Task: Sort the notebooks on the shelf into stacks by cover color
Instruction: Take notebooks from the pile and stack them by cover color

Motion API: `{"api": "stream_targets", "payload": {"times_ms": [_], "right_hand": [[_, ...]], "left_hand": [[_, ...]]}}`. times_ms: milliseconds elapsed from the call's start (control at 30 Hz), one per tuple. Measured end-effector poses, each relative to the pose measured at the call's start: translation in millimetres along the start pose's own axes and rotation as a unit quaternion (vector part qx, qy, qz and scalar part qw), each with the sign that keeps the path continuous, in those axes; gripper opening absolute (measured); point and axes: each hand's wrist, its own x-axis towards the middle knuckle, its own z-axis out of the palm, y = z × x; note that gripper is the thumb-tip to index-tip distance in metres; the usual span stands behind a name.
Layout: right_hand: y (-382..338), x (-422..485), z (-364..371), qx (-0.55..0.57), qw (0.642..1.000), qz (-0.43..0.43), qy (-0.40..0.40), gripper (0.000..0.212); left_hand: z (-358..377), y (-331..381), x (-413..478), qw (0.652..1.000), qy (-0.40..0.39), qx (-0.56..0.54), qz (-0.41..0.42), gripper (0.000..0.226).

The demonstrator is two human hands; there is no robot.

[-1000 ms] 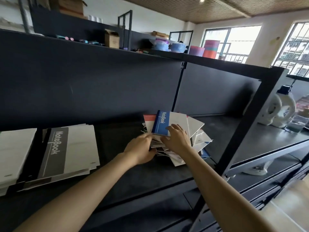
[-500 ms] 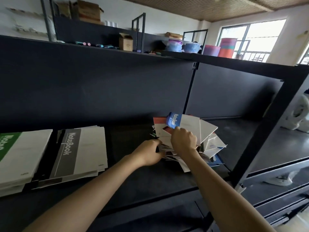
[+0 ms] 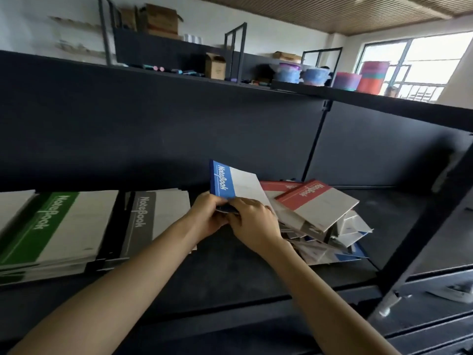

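**Grip set two-handed on the blue notebook [image 3: 231,181]**

Grip is firm here: the fingers of the left hand [image 3: 207,217] and right hand [image 3: 253,224] are curled round the blue notebook's lower edge. It is held tilted up off the shelf [image 3: 230,275], between the grey stack [image 3: 160,216] and the jumbled pile [image 3: 340,239]. It should be lifted fully clear first, so the red notebook [image 3: 317,203] perched on that pile is not dragged along. No blue stack is seen, so a bare patch of shelf is probably wanted. It would best be laid flat, spine lined up as on the grey and green stack [image 3: 56,226].
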Motion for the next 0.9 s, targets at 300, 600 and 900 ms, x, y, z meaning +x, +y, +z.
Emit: {"api": "stream_targets", "payload": {"times_ms": [300, 600, 900], "right_hand": [[-81, 33, 16, 0.141, 0.983, -0.024, -0.118, 0.06], [-218, 50, 69, 0.125, 0.985, -0.105, -0.051, 0.041], [-350, 45, 124, 0.108, 0.981, -0.154, -0.052, 0.034]], "left_hand": [[-112, 44, -48, 0.994, 0.062, 0.088, 0.033, 0.036], [-237, 99, -106, 0.845, 0.15, 0.472, 0.2, 0.066], [-354, 127, -166, 0.652, 0.191, 0.713, 0.172, 0.041]]}}
